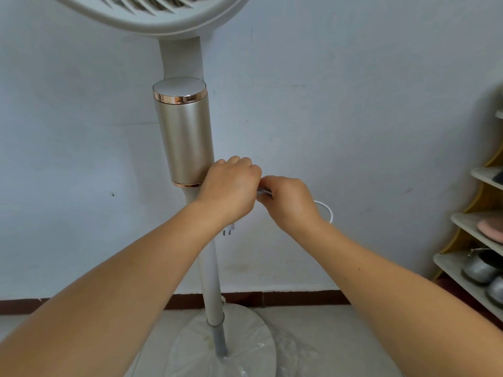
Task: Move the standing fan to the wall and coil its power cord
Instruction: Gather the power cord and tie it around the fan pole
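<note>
nearest the camera, the round base (226, 346) of the standing fan (185, 137) sits on the floor, close against the wall (353, 118), so the moving part looks done. up the pole (211, 268), both hands meet just below the gold cylinder. the left hand (230, 187) has its grip curled shut around gathered turns of the white power cord (326, 210), with the plug (228, 231) hanging out beneath the wrist. the right hand (290, 202) has its grip pinched on the cord strands where they pass between the two hands, and a loop bows out to its right. coiling seems well along; what is left is likely tidying or securing the bundle. a shoe rack (468, 221) stands off to the right.
</note>
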Motion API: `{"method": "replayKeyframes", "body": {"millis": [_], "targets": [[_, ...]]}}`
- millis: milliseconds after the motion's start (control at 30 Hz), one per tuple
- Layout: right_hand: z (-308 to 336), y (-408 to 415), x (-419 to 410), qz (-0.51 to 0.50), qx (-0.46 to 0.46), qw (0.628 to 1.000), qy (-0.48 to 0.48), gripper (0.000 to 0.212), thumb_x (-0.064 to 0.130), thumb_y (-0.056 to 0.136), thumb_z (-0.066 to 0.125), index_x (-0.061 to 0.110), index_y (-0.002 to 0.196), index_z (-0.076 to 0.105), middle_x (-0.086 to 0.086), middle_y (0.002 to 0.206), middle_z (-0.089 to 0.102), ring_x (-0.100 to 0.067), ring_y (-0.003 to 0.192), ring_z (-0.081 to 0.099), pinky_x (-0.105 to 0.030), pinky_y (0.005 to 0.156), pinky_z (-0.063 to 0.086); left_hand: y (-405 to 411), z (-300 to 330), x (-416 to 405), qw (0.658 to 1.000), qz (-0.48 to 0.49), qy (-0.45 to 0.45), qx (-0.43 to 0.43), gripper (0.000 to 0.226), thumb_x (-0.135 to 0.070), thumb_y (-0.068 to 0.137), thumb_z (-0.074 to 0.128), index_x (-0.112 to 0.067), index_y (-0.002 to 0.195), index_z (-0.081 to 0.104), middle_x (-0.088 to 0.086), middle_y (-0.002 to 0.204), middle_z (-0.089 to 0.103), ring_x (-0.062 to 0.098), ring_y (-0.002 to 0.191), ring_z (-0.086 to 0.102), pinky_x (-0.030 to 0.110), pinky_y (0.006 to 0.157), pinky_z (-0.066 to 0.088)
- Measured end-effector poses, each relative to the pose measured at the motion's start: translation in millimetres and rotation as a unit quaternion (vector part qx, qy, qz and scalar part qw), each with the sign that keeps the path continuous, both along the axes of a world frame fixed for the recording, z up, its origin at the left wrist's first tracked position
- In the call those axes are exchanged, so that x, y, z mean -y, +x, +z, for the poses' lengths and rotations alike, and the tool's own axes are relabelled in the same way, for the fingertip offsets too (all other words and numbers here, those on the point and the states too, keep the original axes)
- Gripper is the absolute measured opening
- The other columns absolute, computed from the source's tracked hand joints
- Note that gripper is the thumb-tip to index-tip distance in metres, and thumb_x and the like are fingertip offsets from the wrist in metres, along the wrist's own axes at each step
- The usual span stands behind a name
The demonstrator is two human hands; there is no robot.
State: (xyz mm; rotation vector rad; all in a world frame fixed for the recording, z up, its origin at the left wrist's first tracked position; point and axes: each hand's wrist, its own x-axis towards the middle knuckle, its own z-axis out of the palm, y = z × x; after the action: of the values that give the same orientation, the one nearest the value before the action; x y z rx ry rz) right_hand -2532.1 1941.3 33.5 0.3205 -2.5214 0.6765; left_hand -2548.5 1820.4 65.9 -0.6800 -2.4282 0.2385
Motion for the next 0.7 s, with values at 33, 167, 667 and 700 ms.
{"method": "replayKeyframes", "body": {"millis": [33,167,667,700], "targets": [[-1.5,0.6,1.2,-0.003,-0.004,1.000,-0.009,0.016,0.013,0.091,0.052,0.008,0.096,0.067,-0.009,0.090,0.071,-0.027,0.083,0.061,-0.035,0.072,0.047,1.7,-1.2,-3.4,1.000,0.018,0.013,0.005,0.016,-0.015,0.090,0.045,-0.010,0.099,0.058,0.007,0.101,0.058,0.026,0.097,0.053,0.031,0.069,0.029],[-6.6,4.5,7.6,-0.027,-0.017,0.996,-0.088,0.036,0.002,0.083,0.048,0.023,0.054,0.044,0.006,0.052,0.046,-0.020,0.058,0.042,-0.028,0.048,0.028,10.5,-7.0,-18.7,0.990,0.090,0.105,0.042,0.017,-0.008,0.086,0.046,-0.006,0.099,0.058,0.011,0.104,0.060,0.030,0.099,0.055,0.034,0.070,0.035],[-28.6,9.3,15.4,0.018,-0.087,0.995,-0.049,0.021,0.001,0.084,0.049,0.009,0.088,0.069,-0.011,0.076,0.066,-0.028,0.080,0.052,-0.036,0.070,0.042,32.6,-20.8,-37.4,0.328,0.111,0.881,0.321,0.033,-0.008,0.092,0.044,-0.014,0.060,0.043,0.004,0.059,0.050,0.015,0.048,0.051,0.010,0.037,0.033],[-28.8,9.5,14.4,0.016,-0.097,0.994,-0.041,0.020,0.002,0.084,0.051,0.008,0.088,0.069,-0.012,0.076,0.066,-0.030,0.081,0.053,-0.036,0.070,0.042,34.4,-17.6,-36.7,0.254,0.110,0.898,0.342,0.036,-0.008,0.092,0.043,-0.015,0.057,0.040,0.000,0.047,0.042,0.010,0.035,0.041,0.005,0.032,0.027]]}}
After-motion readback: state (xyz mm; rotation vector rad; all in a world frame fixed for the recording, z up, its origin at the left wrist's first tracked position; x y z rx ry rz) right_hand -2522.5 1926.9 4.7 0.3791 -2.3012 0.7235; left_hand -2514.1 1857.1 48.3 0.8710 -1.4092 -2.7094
